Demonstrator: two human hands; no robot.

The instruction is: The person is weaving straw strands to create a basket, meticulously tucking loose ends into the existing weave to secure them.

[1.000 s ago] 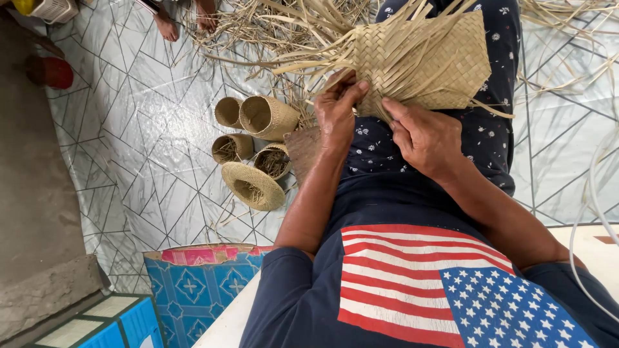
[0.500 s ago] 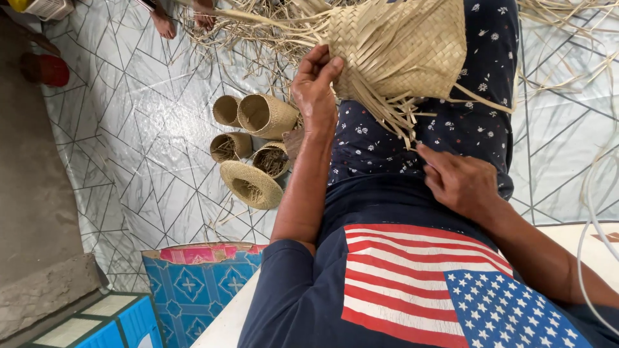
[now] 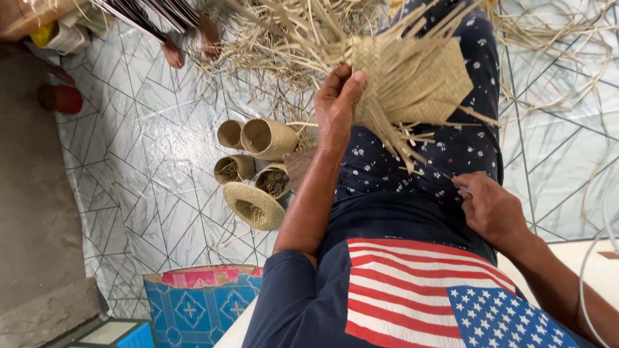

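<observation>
Left hand (image 3: 336, 103) clamped on woven mat (image 3: 412, 80) edge. Right hand (image 3: 491, 207) below mat, apart, fingers curled, poss. pinching a strip. Baskets (image 3: 255, 164) left of mat; open floor (image 3: 148, 161) beyond.

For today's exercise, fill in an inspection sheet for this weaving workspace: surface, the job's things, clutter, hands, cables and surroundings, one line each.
Surface: tiled floor with a geometric line pattern.
Job's things: part-woven straw piece, loose ends trailing.
Clutter: five finished woven cylinders lying on the floor; loose straw strips heaped beyond.
Hands: left hand grips the woven piece; right hand rests on the lap, its fingers pinching a thin strand.
Cables: white cord at the right edge.
Surroundings: blue patterned box; red pot; another person's feet.
</observation>
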